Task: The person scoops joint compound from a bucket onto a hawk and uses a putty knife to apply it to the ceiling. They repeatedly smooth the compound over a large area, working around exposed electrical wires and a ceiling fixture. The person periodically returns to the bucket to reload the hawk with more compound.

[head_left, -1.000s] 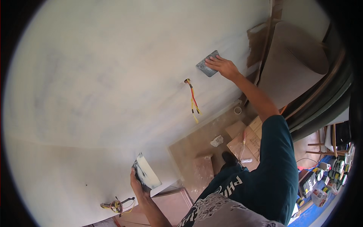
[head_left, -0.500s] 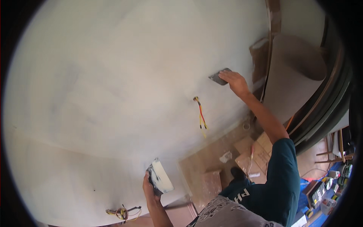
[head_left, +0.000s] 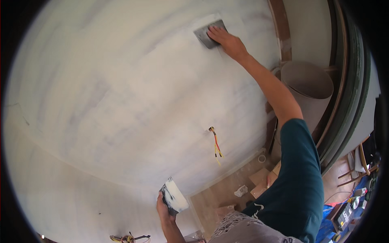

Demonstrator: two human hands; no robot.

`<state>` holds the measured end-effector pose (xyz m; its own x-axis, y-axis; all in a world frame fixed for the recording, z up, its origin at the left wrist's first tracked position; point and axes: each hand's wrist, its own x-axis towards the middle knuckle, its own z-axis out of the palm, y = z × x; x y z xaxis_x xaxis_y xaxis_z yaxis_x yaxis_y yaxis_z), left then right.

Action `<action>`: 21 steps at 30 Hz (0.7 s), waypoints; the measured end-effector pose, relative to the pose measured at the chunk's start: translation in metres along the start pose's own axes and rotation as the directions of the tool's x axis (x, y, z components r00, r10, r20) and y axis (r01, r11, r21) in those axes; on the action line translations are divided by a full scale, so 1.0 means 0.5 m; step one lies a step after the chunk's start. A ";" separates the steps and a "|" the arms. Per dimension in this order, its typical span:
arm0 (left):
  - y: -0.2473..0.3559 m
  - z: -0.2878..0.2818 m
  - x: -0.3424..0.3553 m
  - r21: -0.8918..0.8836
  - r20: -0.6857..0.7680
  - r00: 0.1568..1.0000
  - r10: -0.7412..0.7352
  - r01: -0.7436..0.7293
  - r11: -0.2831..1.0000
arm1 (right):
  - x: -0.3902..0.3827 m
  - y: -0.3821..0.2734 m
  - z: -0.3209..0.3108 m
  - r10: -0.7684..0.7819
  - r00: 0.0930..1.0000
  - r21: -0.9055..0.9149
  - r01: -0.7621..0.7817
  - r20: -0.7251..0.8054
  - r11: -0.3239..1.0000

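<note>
Clock-face of my view: right hand [head_left: 229, 42] toward 12 to 1 o'clock, arm stretched up, gripping the dark blade [head_left: 206, 35], fingers laid over its face, thumb hidden. Dark blade sits at 12 o'clock, up against the pale wall [head_left: 170, 89], paler patch along its upper edge. Left hand [head_left: 164, 208] between 6 and 7 o'clock, closed round the near edge of the second blade [head_left: 178, 197]; that one is dark with a thick white smear over much of it, held tilted, well apart from the dark blade. Wall is streaky white and grey-violet. Wires [head_left: 216, 142], red and yellow, hang out of a hole just off centre toward 4 to 5 o'clock, between the two hands; more cables [head_left: 129, 238] at 7 o'clock, cut by the lower rim. Grey roll [head_left: 302, 105] stands at 2 to 3 o'clock, just beside the wall's end. Floor [head_left: 227, 180] at 5 o'clock carries crumpled plastic [head_left: 241, 190] and cardboard [head_left: 259, 177], a white ring [head_left: 261, 158] at 4. Chair [head_left: 360, 162] between 3 and 4 o'clock. Blue sheet [head_left: 325, 227] past my green sleeve [head_left: 302, 170], 4 to 5 o'clock, tools and tubs on it, too small to sort.
</note>
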<state>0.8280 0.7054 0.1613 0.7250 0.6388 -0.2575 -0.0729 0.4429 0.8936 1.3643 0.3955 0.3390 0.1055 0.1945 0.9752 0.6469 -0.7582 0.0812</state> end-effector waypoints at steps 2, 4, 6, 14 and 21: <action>-0.005 0.004 0.002 0.015 0.012 1.000 -0.003 0.003 1.000 | -0.055 0.013 0.005 -0.046 0.996 -0.026 0.048 0.079 0.999; -0.002 -0.008 -0.006 0.014 0.008 1.000 -0.006 0.006 1.000 | -0.087 0.017 -0.020 -0.058 0.993 -0.011 0.060 0.105 0.998; -0.007 -0.019 -0.002 -0.031 -0.001 1.000 0.012 -0.012 0.999 | -0.067 0.026 -0.055 -0.062 0.997 0.039 0.060 0.055 0.997; 0.007 0.004 0.001 -0.022 0.033 0.999 -0.010 0.011 1.000 | 0.143 0.030 -0.109 -0.103 0.992 0.093 0.110 -0.071 0.990; 0.010 0.000 -0.005 0.034 0.012 0.996 -0.083 0.083 0.996 | 0.020 -0.041 -0.113 -0.239 0.946 0.149 0.210 0.218 0.966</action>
<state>0.8259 0.7063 0.1664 0.7369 0.5919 -0.3265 0.0106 0.4728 0.8811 1.3095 0.3779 0.3587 0.1098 0.5009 0.8585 0.7599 -0.5991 0.2523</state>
